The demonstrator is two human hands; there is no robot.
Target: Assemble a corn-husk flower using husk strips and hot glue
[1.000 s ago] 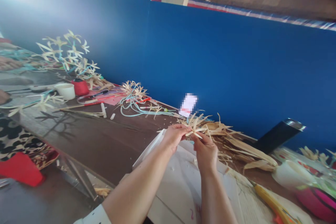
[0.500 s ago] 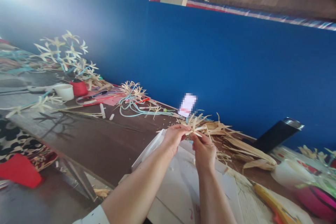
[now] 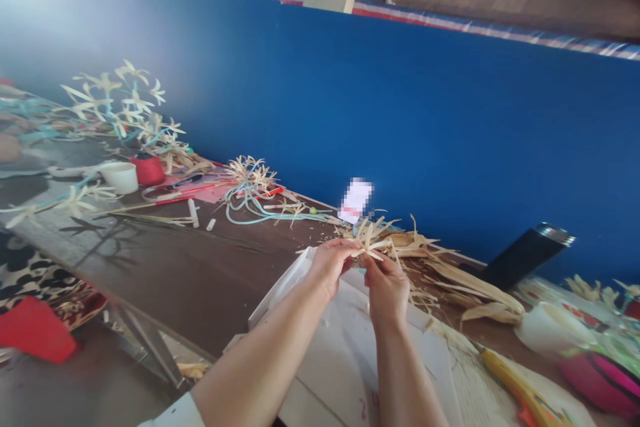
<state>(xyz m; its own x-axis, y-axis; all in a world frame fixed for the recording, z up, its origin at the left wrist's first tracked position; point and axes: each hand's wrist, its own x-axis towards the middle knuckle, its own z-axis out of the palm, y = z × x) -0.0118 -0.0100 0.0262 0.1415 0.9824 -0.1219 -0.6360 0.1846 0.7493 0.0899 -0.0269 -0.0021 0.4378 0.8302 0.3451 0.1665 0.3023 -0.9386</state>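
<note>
A pale, star-shaped flower (image 3: pixel 369 247) made of dry husk-like strips is held between my two hands. My left hand (image 3: pixel 331 263) pinches it from the left, fingertips closed at its petals. From below and to the right, my right hand (image 3: pixel 389 281) is closed on the same flower. Its stem and centre are mostly hidden by my fingers. Both hands hover over a white sheet or box top (image 3: pixel 333 340). Just behind them lies a heap of dry husk strips (image 3: pixel 425 250), and a pixelated white card or screen (image 3: pixel 356 201) stands beyond.
A bunch of finished flowers (image 3: pixel 253 173) with pale blue stems lies left, near a taller flower spray (image 3: pixel 133 97). White cup (image 3: pixel 120 177) and red spool (image 3: pixel 148 169) sit left. At right are a black flask (image 3: pixel 530 255), tape roll (image 3: pixel 553 328), yellow cutter (image 3: pixel 520 383) and pink pouch (image 3: pixel 600 380).
The view has shifted very slightly, moving the surroundings a little to the left. Both hands keep their hold on the flower, with hardly any visible motion.
</note>
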